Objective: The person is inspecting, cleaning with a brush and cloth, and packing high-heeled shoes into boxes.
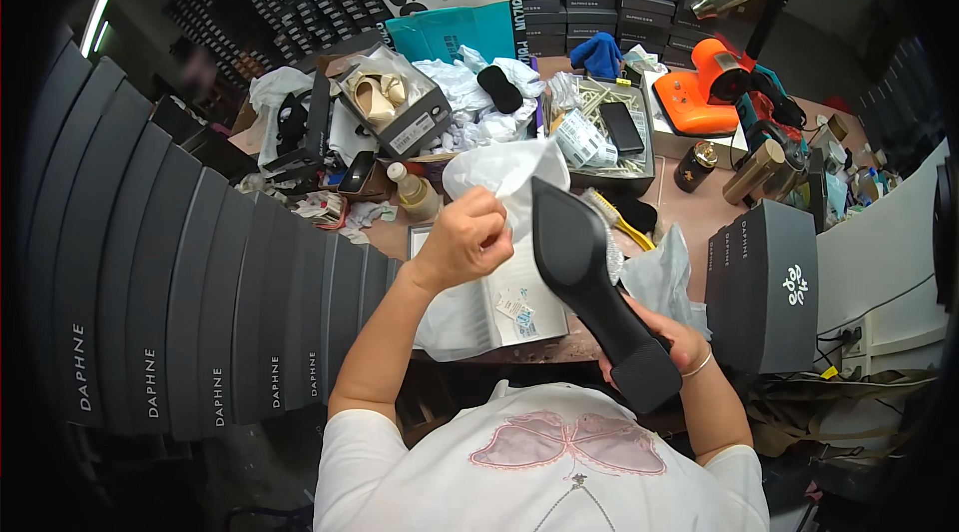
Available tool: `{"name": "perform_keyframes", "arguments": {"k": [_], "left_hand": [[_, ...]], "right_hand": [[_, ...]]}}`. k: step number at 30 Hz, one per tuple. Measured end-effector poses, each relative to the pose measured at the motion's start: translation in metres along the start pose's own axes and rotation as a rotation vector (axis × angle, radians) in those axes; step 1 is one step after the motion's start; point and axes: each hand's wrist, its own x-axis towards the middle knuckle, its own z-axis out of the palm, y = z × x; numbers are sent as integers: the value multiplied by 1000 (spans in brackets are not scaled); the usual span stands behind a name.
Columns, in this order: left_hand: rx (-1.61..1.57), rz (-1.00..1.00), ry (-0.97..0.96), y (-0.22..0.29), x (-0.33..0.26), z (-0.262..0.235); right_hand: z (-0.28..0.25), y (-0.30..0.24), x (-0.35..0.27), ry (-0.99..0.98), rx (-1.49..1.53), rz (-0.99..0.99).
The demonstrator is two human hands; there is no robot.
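My right hand (667, 340) grips a black pointed-toe heeled shoe (589, 282) near its block heel, sole turned up toward me, toe pointing away. My left hand (468, 240) is closed on a wad of white tissue paper (504, 177) right at the shoe's toe end. Below both hands lies an open white shoe box (499, 317) lined with tissue and holding small white packets. A yellow-handled brush (617, 217) lies just beyond the shoe.
Tall stack of dark grey shoe boxes (200, 312) curves along my left. A dark box (764, 282) stands on my right. An open box with beige heels (385, 97), a small bottle (415, 194), a tray with a phone (621, 127), and an orange tool (704, 87) crowd the table.
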Motion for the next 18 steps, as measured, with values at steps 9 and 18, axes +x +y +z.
{"name": "perform_keyframes", "arguments": {"k": [9,18], "left_hand": [[118,-472,185,3,-91,8],[-723,-910,524,6,-98,97]], "right_hand": [[-41,64,32,317,34,157],[-42,115,9,25,326,32]]}}
